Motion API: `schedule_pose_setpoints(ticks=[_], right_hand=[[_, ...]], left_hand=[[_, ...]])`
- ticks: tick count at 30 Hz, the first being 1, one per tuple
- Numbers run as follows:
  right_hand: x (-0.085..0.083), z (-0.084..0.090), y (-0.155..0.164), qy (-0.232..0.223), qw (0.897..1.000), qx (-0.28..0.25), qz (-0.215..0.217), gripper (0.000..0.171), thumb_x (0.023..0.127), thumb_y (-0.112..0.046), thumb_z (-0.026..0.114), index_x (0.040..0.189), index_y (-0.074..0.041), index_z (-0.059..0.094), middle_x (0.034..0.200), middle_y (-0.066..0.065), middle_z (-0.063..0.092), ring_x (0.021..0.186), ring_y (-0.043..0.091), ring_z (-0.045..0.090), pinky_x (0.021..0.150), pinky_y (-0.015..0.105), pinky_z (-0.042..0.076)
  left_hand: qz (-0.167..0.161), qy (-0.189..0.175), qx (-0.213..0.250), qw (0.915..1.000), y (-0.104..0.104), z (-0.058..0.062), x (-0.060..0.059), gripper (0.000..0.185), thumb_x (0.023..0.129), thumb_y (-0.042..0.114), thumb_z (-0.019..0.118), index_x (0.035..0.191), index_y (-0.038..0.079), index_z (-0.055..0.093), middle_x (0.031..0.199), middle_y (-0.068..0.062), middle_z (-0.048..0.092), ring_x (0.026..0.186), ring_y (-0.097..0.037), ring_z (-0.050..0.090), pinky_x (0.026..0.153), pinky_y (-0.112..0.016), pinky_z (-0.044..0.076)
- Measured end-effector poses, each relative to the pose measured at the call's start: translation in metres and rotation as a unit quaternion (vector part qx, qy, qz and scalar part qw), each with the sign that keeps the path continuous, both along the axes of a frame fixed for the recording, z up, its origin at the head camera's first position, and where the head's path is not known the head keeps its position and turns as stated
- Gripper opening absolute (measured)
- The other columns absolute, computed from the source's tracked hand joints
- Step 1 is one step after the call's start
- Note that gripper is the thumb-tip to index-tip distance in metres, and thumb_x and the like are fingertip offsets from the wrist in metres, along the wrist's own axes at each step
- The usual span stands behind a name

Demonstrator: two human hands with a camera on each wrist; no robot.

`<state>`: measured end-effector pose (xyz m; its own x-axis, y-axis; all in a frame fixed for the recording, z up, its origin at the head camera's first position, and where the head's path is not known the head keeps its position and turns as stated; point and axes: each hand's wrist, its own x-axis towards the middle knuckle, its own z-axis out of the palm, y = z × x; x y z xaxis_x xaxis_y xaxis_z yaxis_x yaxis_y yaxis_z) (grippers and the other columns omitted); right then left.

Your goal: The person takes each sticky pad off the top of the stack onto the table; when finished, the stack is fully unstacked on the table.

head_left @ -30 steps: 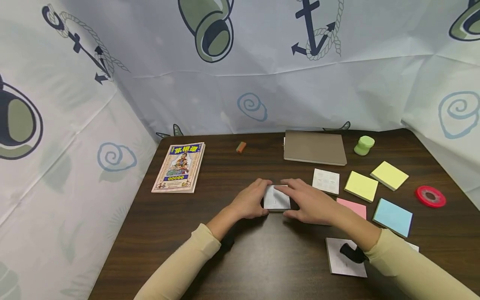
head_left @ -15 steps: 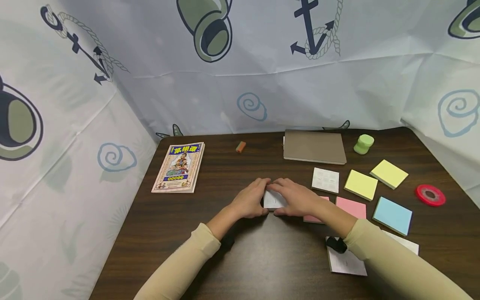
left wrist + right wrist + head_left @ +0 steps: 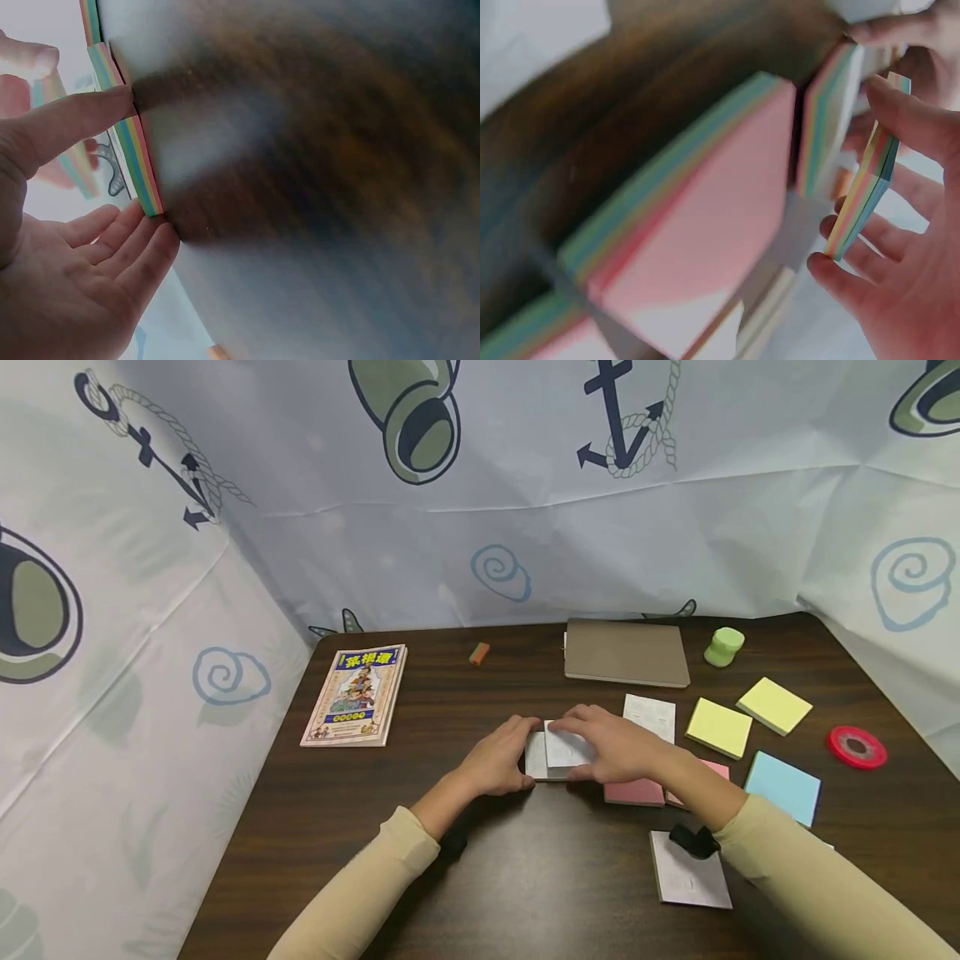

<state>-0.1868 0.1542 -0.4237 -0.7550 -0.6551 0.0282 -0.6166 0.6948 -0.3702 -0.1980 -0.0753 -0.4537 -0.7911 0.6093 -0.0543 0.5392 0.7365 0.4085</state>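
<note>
A white-topped sticky-note pad [image 3: 535, 757] with coloured edges lies on the table at centre. My left hand [image 3: 491, 760] holds it at its left end, thumb on the near edge and fingers at the far side. In the left wrist view the pad's striped edge [image 3: 139, 161] shows under the thumb. My right hand [image 3: 626, 745] grips a second white-topped pad [image 3: 566, 749] between thumb and fingers, raised just over the right part of the first. The right wrist view shows this held pad's striped edge [image 3: 866, 180] apart from the lower pad [image 3: 832, 120].
Pink pads [image 3: 633, 792], yellow pads [image 3: 718, 727], a blue pad [image 3: 783, 787] and white pads [image 3: 690, 872] lie to the right. A red tape roll [image 3: 857, 747], green object [image 3: 723, 647], brown notebook [image 3: 626, 652], small orange-green block [image 3: 479, 653] and book [image 3: 356, 696] lie around.
My right hand first closed leftward on the upper white pad, then lifted it and shifted it right, baring the pad beneath. My left hand has stayed at the left end.
</note>
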Motion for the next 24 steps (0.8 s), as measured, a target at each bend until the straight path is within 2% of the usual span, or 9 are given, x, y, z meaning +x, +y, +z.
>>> schedule_pose_setpoints(ticks=[4,8,16,24], right_hand=[[0.01,0.015,0.014,0.004,1.0,0.006,-0.011,0.069,0.078,-0.035,0.082,0.138,-0.013,0.056,0.13,0.01,0.054,0.117,0.028,0.053,0.092,0.049,0.046],[0.03,0.02,0.025,0.022,1.0,-0.002,0.006,0.069,0.077,-0.036,0.083,0.137,-0.014,0.056,0.13,0.006,0.054,0.116,0.025,0.054,0.093,0.046,0.046],[0.082,0.001,0.031,0.044,0.996,-0.008,0.078,0.068,0.075,-0.042,0.083,0.134,-0.02,0.058,0.13,-0.001,0.053,0.119,0.018,0.052,0.091,0.041,0.049],[0.106,-0.015,0.028,0.064,0.991,-0.014,0.115,0.07,0.074,-0.043,0.084,0.136,-0.023,0.057,0.131,0.001,0.054,0.116,0.016,0.054,0.087,0.04,0.051]], left_hand=[[0.005,0.002,-0.001,1.0,0.0,0.001,0.0,0.09,0.072,0.02,0.088,0.145,0.003,0.038,0.137,-0.009,0.048,0.12,-0.019,0.05,0.096,-0.036,0.044],[0.007,0.001,-0.003,1.0,0.0,0.001,0.001,0.09,0.073,0.02,0.088,0.146,0.004,0.038,0.138,-0.008,0.047,0.121,-0.019,0.049,0.097,-0.036,0.044],[0.009,0.0,-0.003,1.0,0.001,0.0,0.0,0.088,0.074,0.021,0.087,0.146,0.006,0.038,0.14,-0.007,0.046,0.126,-0.02,0.048,0.098,-0.037,0.043],[0.008,-0.001,-0.003,1.0,0.0,-0.001,0.0,0.087,0.074,0.022,0.086,0.146,0.006,0.039,0.139,-0.006,0.047,0.125,-0.02,0.048,0.098,-0.038,0.044]])
